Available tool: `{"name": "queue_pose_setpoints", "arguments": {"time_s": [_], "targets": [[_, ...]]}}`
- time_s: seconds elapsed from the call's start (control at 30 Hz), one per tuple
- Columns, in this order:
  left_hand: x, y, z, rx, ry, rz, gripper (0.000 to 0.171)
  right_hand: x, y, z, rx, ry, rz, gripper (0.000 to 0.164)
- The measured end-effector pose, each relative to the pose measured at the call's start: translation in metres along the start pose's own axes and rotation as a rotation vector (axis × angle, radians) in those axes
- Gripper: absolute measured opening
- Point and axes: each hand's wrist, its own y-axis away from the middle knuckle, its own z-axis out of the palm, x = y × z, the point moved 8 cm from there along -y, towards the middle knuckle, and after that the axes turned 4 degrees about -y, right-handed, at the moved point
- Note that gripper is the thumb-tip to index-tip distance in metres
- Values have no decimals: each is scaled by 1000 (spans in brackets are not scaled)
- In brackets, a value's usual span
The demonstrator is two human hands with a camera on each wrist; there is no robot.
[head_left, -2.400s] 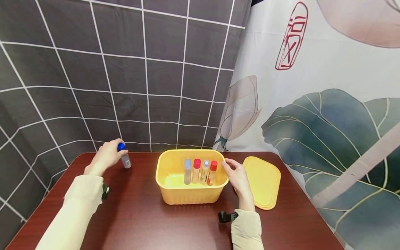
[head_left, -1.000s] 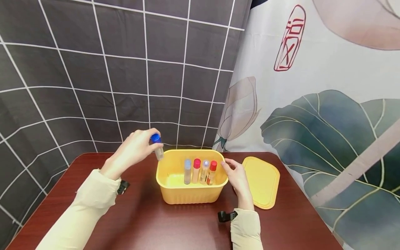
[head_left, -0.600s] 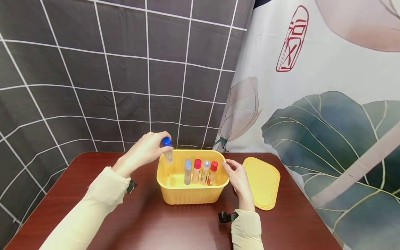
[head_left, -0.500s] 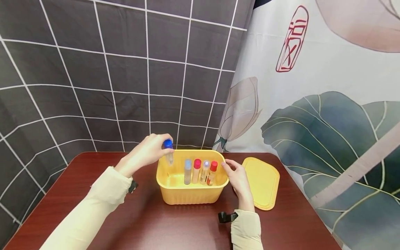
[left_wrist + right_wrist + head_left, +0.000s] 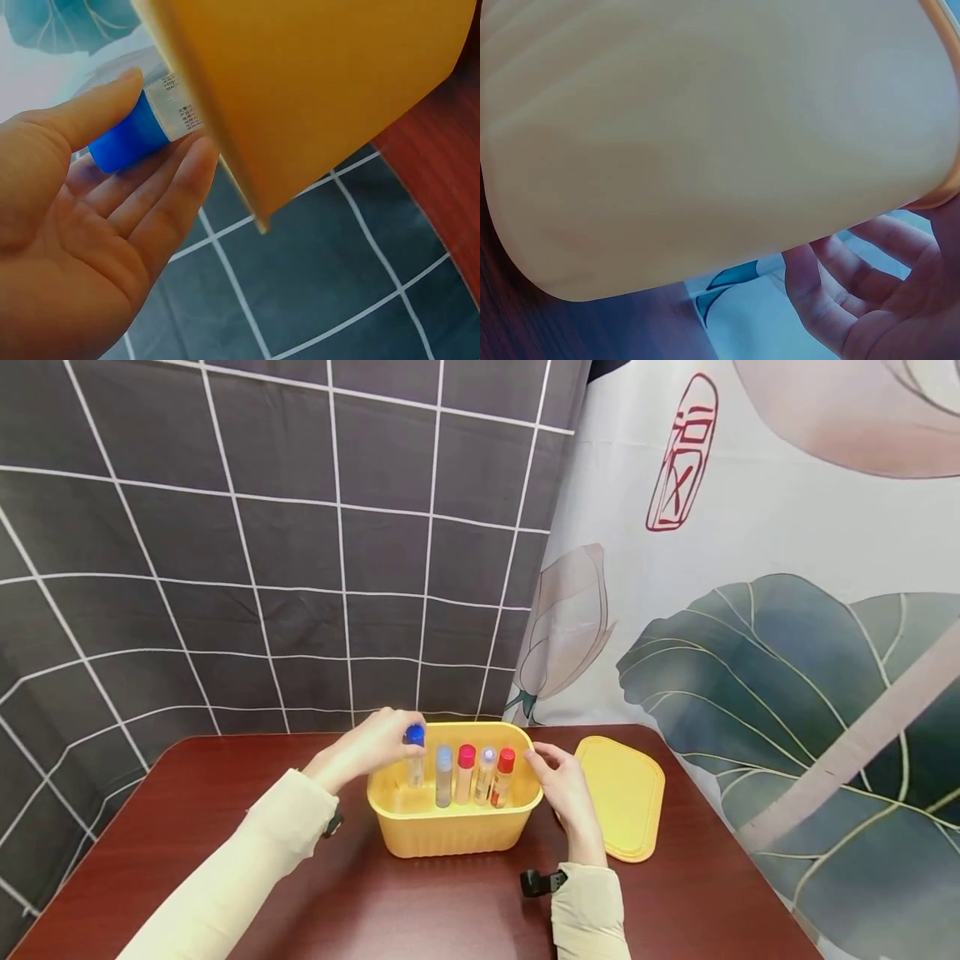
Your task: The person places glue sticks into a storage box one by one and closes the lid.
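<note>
My left hand [image 5: 371,749] pinches a blue-capped clear tube [image 5: 415,764], which looks like a glue stick, by its cap. The tube hangs upright inside the left part of a yellow plastic box [image 5: 450,835]. In the left wrist view, thumb and fingers hold the blue cap [image 5: 127,139], and the box wall hides the tube's lower end. My right hand [image 5: 568,789] grips the box's right rim, thumb at the rim and fingers along the outer wall. Several similar tubes stand in a row in the box: light blue-capped [image 5: 444,781], red-capped [image 5: 465,777], lavender-capped [image 5: 485,777] and another red-capped [image 5: 502,781].
A yellow lid [image 5: 621,797] lies flat on the dark red table [image 5: 405,910], right of the box. Behind the table hang a grey checked cloth [image 5: 285,543] and a white cloth with a lotus print [image 5: 750,685].
My left hand has carried the blue-capped tube from the left of the table over the box's left rim and lowered it inside. The right hand stays at the box's right rim.
</note>
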Motion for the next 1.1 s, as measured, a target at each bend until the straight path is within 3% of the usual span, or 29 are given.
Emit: {"name": "queue_pose_setpoints", "arguments": {"time_s": [0.17, 0.43, 0.77, 1.1], "targets": [[-3, -1, 15, -64, -22, -13, 25, 1, 0, 2, 5, -12, 5, 37], [-7, -5, 28, -129, -54, -26, 17, -2, -1, 3, -5, -7, 3, 38], [-8, -6, 36, -126, -70, 25, 17, -1, -1, 4, -11, -17, 1, 38], [-12, -6, 40, -149, -46, -16, 17, 1, 1, 2, -4, -15, 27, 39]]}}
